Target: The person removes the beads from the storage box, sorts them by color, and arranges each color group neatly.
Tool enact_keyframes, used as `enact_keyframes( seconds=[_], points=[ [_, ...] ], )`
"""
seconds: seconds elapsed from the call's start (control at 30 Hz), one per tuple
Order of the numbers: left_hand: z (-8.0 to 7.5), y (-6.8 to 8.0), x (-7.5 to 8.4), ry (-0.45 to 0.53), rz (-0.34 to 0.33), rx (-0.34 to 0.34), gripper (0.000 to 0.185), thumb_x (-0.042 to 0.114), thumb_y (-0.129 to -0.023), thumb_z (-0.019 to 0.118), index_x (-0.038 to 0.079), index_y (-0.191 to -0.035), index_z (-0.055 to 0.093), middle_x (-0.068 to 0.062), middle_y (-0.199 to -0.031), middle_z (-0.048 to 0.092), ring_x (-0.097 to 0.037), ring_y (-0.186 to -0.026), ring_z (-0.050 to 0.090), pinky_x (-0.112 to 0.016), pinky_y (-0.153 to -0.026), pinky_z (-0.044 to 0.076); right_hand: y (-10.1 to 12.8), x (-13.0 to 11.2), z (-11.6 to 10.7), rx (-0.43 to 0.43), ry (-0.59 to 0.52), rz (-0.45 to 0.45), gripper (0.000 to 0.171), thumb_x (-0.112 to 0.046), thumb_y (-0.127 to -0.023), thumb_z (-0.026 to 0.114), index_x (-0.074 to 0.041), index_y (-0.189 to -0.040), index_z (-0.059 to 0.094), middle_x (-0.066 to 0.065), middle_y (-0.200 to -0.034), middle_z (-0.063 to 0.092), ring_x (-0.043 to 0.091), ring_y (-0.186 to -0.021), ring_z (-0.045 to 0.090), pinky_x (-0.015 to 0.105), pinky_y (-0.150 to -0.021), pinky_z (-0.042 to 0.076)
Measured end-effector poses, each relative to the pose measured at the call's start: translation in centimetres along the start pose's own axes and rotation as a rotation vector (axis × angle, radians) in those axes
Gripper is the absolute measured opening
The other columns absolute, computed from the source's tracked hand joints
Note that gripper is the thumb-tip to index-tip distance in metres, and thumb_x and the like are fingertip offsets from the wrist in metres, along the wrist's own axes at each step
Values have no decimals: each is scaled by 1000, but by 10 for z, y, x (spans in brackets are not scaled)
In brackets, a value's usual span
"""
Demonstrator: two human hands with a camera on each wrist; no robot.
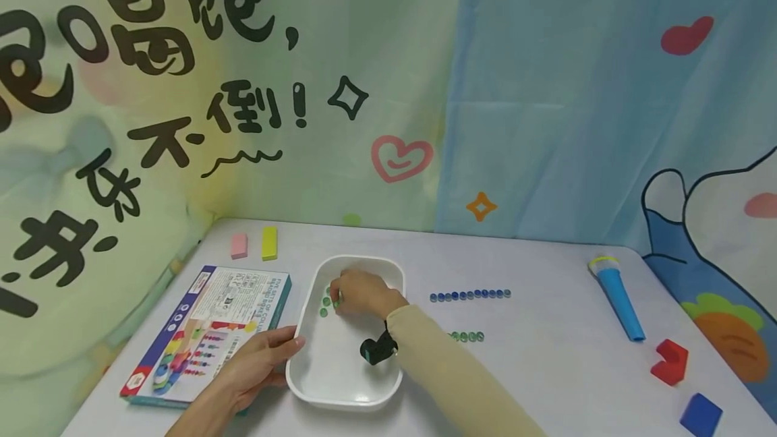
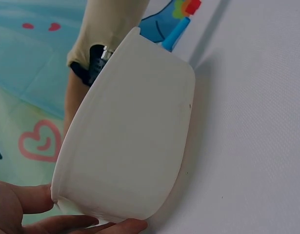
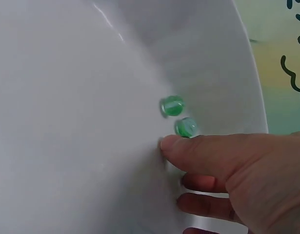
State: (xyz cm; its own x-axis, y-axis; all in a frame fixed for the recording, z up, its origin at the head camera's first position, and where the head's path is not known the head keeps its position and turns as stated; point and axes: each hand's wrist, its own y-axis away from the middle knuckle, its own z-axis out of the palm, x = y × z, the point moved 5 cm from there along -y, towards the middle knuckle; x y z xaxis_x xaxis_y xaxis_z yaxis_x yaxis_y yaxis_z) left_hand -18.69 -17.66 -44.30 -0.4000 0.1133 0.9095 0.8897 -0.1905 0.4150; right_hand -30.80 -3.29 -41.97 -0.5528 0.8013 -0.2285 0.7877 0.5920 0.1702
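Blue bead row [image 1: 470, 295] complete at center frame; green row [image 1: 466, 336] short; right hand [image 1: 363, 293] grip curled over green beads [image 1: 326, 302], pinch unclear; left hand [image 1: 257, 363] grip clamps white tray [image 1: 303, 376] rim.

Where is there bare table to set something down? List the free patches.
Bare patches: between the blue bead row and the blue tube; the back strip behind the white tray. Crowded: the tray, where the right hand reaches the green beads and the left hand grips its rim beside the box.
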Motion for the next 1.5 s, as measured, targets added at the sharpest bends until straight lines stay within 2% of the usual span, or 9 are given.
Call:
enact_keyframes(
  seconds=[0.13, 0.27, 0.43, 0.57, 0.77, 0.93, 1.13, 1.3, 1.5],
  points=[
    [0, 0, 0, -3, -10, 17, 62, 26, -98, 57, -10, -144, 35, -27, -139, 50, -19, -98, 65, -40, -81, 58, 5, 4, -9, -4, -15, -35, 10, -26, -85, 74, -22, -92, 68, -8, -85, 55, 7, -75, 49, 22, -64, 41],
    [0, 1, 0, 2, -10, 21, 60, 24, -99, 56, -11, -143, 36, -26, -137, 51, -20, -99, 65, -40, -82, 58, 20, 12, -34, 32, -43, -90, 11, -27, -87, 73, -21, -95, 67, -5, -92, 60, 8, -80, 52, 22, -68, 44],
    [0, 0, -1, 4, -18, 40, 60, 25, -98, 57, -10, -142, 37, -26, -137, 52, -20, -99, 65, -41, -82, 58, 56, 36, -71, 128, -130, -184, 12, -23, -87, 72, -16, -96, 69, -2, -95, 64, 9, -82, 58, 23, -74, 49],
    [-1, 1, 0, -1, -22, 37, 60, 26, -98, 57, -10, -142, 37, -27, -138, 51, -20, -99, 65, -41, -82, 58, 93, 75, -83, 137, -175, -151, 16, -25, -88, 72, -16, -100, 69, -5, -97, 65, 8, -85, 59, 21, -74, 50],
    [-1, -1, -2, -13, -39, 42, 61, 27, -98, 57, -9, -143, 37, -25, -138, 52, -19, -97, 65, -40, -81, 58, 150, 154, -63, 118, -192, -27, 13, -21, -87, 72, -14, -97, 67, -5, -92, 65, 8, -83, 58, 25, -71, 48],
    [0, -1, -2, -11, -34, 30, 60, 25, -99, 56, -10, -143, 36, -26, -140, 49, -19, -98, 65, -40, -82, 58, 186, 194, -30, 104, -236, 25, 13, -18, -84, 74, -13, -92, 66, -7, -87, 63, 5, -79, 55, 21, -66, 47],
    [0, -1, -3, -5, -26, 17, 63, 27, -98, 57, -10, -143, 35, -27, -142, 47, -19, -100, 65, -40, -82, 57, 199, 202, -5, 132, -275, 30, 14, -20, -81, 77, -14, -89, 68, -8, -84, 59, 4, -76, 50, 20, -65, 46],
    [0, -1, -3, 0, -8, -15, 63, 26, -99, 56, -12, -144, 33, -27, -141, 48, -19, -100, 65, -40, -83, 57, 196, 198, 2, 168, -247, 22, 14, -23, -81, 77, -16, -90, 69, -7, -84, 55, 2, -74, 46, 19, -63, 43],
    [0, -1, -3, -5, -5, -10, 64, 27, -98, 57, -12, -143, 33, -28, -140, 48, -19, -100, 65, -41, -83, 57, 195, 198, 7, 190, -240, 45, 15, -27, -81, 78, -20, -91, 68, -8, -84, 50, 1, -73, 42, 18, -62, 40]
  ],
)
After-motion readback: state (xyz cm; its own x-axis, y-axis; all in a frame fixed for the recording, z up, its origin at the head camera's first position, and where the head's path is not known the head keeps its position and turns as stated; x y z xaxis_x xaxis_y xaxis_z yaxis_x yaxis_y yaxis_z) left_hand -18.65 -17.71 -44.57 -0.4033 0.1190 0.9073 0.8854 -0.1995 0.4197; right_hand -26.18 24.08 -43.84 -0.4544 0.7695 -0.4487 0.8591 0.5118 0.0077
